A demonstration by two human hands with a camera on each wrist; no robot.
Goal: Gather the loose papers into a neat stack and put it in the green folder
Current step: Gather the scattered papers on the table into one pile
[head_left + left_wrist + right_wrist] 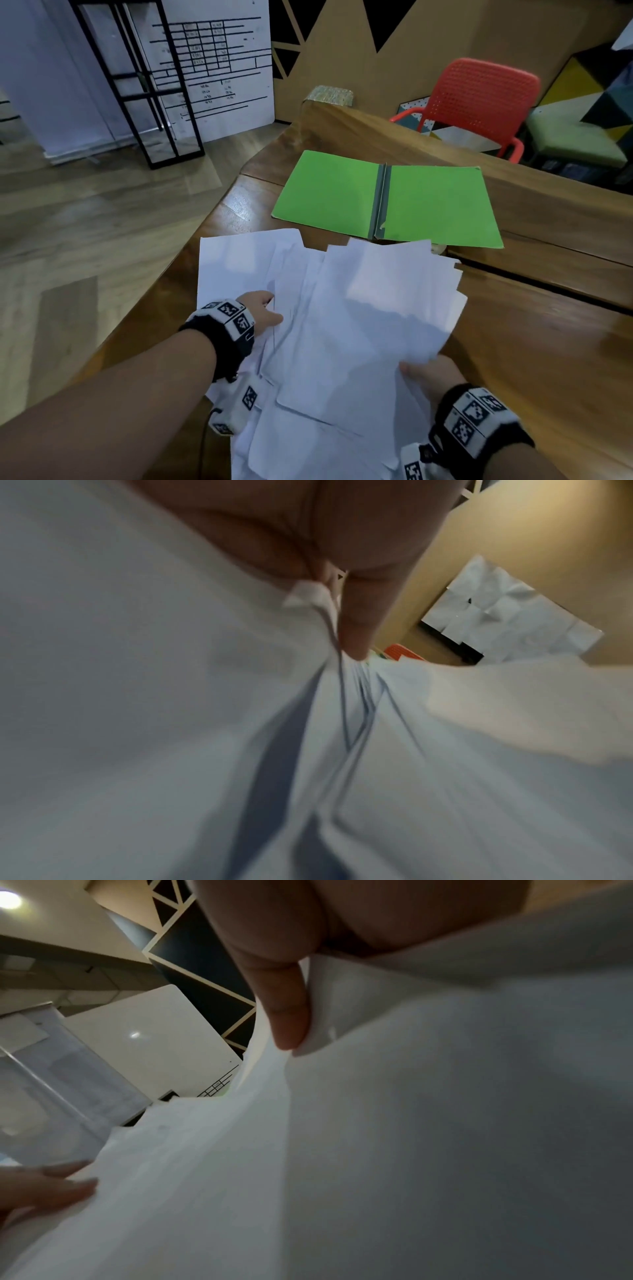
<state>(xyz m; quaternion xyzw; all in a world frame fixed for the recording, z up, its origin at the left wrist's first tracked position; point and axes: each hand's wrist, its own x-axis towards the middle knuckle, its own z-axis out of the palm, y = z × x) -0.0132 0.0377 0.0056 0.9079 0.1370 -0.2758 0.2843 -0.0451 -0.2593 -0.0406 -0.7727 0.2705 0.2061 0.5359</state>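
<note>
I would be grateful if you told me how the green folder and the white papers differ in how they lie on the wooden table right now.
The green folder lies open and flat, untouched; the white papers are fanned and overlapping, partly lifted.
The folder sits farther away; the papers lie nearer, held by the left hand and the right hand.
The folder holds no sheets, so the papers are still outside it.
Both rest on the wooden table.
</note>
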